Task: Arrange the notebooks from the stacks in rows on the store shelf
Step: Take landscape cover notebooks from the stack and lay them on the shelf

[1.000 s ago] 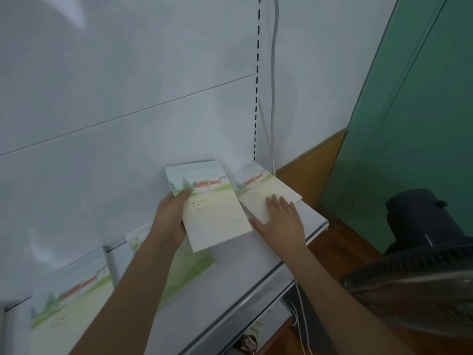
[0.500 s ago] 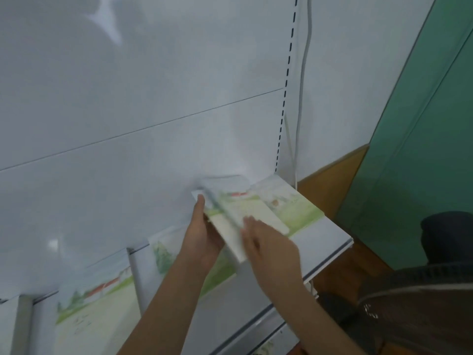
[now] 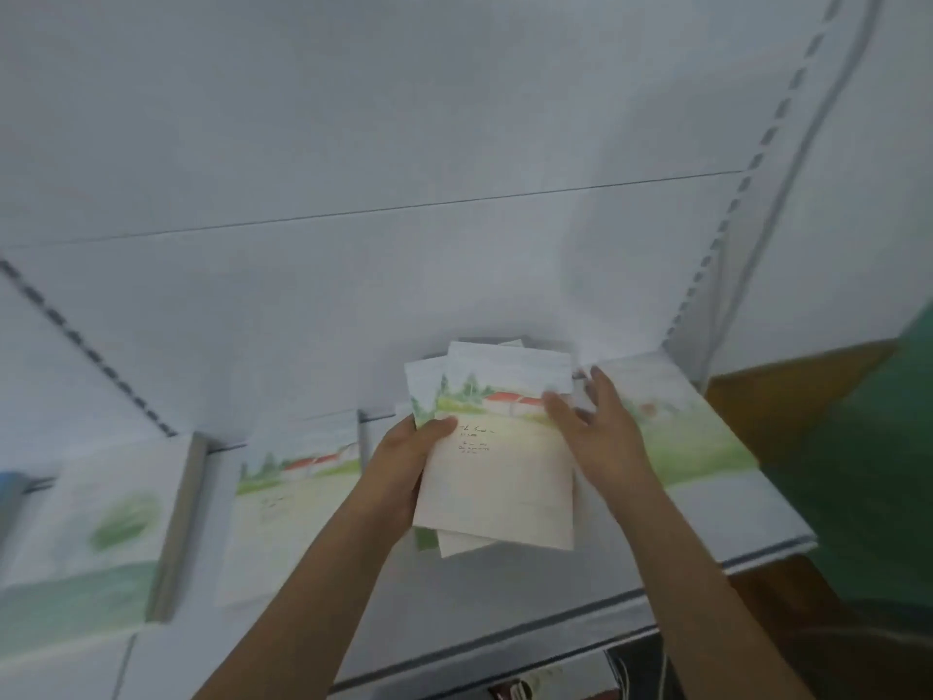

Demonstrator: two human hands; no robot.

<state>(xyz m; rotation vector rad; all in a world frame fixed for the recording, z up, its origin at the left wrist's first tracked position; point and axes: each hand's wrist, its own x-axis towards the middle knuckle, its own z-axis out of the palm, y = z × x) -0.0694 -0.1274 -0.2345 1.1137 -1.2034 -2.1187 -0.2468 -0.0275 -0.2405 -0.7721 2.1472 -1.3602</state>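
Left hand (image 3: 404, 459), head view: I see it gripping the left edge of a small stack of cream paper notebooks with a painted red-roofed landscape on the cover (image 3: 497, 447), thumb lying across the top cover. Right hand (image 3: 598, 429): its fingers are spread and nearly straight, and its thumb touches the right edge of the top cover near the red roof; I cannot tell whether it bears any weight. The stack is fanned, several covers offset from one another, and is held over the white metal store shelf (image 3: 505, 608), close to the white back panel (image 3: 353, 144). Just right of the stack, a notebook with a green meadow cover (image 3: 691, 431) lies flat on the shelf. To the left, another red-roofed landscape notebook (image 3: 298, 502) lies flat, and beyond a grey metal divider (image 3: 179, 522) lies a blurred green-patched notebook (image 3: 96, 527).
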